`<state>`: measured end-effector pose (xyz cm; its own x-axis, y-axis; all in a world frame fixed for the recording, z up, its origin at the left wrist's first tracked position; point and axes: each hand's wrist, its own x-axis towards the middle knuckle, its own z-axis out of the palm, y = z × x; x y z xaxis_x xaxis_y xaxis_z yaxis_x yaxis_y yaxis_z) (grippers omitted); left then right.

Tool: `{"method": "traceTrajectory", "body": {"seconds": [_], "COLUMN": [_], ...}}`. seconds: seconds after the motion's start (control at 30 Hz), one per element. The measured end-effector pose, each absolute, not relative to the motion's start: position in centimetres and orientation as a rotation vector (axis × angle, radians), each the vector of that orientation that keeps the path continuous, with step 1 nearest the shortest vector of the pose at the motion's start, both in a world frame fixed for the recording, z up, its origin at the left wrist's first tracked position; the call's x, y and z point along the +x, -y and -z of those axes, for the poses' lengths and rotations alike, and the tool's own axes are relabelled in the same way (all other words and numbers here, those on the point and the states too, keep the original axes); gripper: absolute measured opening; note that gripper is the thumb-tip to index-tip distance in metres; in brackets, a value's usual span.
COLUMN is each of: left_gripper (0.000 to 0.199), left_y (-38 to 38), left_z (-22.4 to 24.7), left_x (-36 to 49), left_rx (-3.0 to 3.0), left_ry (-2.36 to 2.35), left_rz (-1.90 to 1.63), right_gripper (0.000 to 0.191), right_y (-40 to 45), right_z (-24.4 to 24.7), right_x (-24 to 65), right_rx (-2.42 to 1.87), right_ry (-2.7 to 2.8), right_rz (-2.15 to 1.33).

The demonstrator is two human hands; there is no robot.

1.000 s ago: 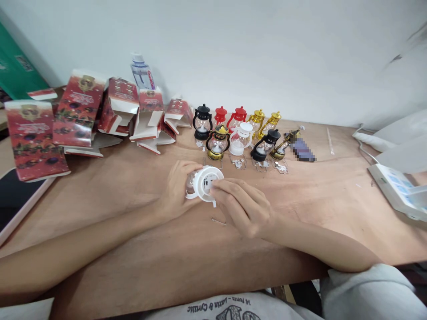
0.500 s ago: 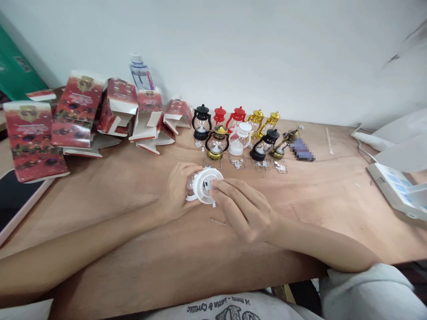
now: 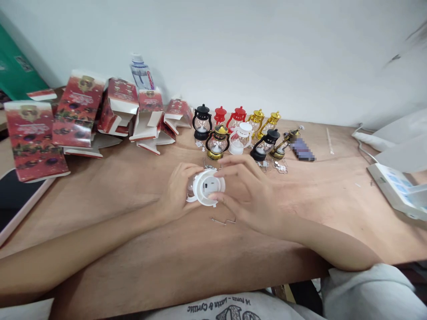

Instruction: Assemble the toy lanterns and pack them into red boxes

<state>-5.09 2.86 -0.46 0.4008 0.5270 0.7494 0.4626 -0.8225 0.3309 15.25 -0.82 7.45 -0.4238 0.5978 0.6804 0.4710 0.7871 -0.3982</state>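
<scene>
My left hand (image 3: 178,186) is closed around a small white lantern (image 3: 200,200), which lies tipped so that its round underside faces me. A recess with a small dark slot shows in that base. My right hand (image 3: 250,191) curves about the base, thumb at the lower edge of the recess and fingers at the upper rim. Whether a small part sits under those fingertips cannot be made out. Just below the lantern, a thin bent wire handle (image 3: 223,221) lies on the wooden table (image 3: 160,262).
Several small lanterns in black, red, gold, bronze and white, such as the white one (image 3: 239,138), stand at the back. Wire handles with small parts (image 3: 279,166) lie before them. Opened red boxes (image 3: 78,106) and a bottle (image 3: 142,73) are left; a white device (image 3: 396,191) is right.
My right hand has gone from a pinch over the middle of the base to a wider grip at its rim. The recess and more of the wire handle now show.
</scene>
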Motion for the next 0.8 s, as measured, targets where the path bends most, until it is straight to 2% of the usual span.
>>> {"method": "traceTrajectory", "body": {"seconds": [0.1, 0.23, 0.63, 0.8], "left_gripper": [0.044, 0.041, 0.041, 0.036], "left_y": [-3.0, -2.9, -2.7, -2.6], "left_z": [0.4, 0.1, 0.1, -0.4], "left_x": [-5.0, -4.9, -4.9, -4.9], "left_rx": [2.616, 2.663, 2.676, 2.597], "left_ry": [-0.870, -0.855, -0.796, -0.819], "left_rz": [-1.452, -1.474, -1.400, -1.399], "right_gripper": [0.038, 0.035, 0.039, 0.029], "right_y": [0.2, -0.5, -1.3, -1.9], "right_z": [-7.5, -7.4, -7.2, -7.4], "right_x": [15.3, 15.2, 14.9, 15.2], "right_rx": [-0.883, -0.856, -0.909, -0.864], "right_ry": [1.998, 1.838, 1.530, 1.591], "right_rz": [-0.660, -1.263, -1.622, -1.625]}}
